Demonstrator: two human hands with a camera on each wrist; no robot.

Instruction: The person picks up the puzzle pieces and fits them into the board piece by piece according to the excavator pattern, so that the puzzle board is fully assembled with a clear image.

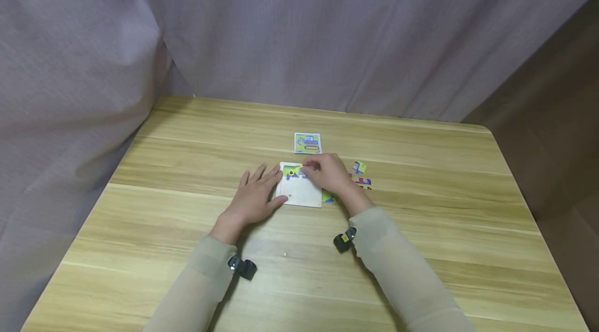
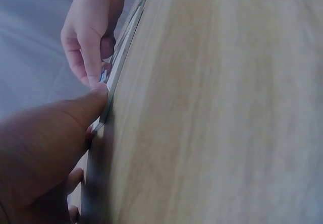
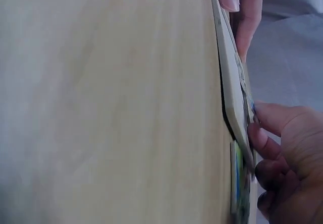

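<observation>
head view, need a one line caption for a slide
Left hand steadies a pale puzzle tray on a wooden table while the right hand presses a piece into its top edge.

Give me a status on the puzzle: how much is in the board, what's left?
Done: a few coloured pieces sit along the far edge of the puzzle board; the rest of the board is bare. In hand: the right hand pinches a piece at that edge, while the left hand lies flat against the board's left side. Left: the loose pieces to the right. The picture card lies beyond.
</observation>
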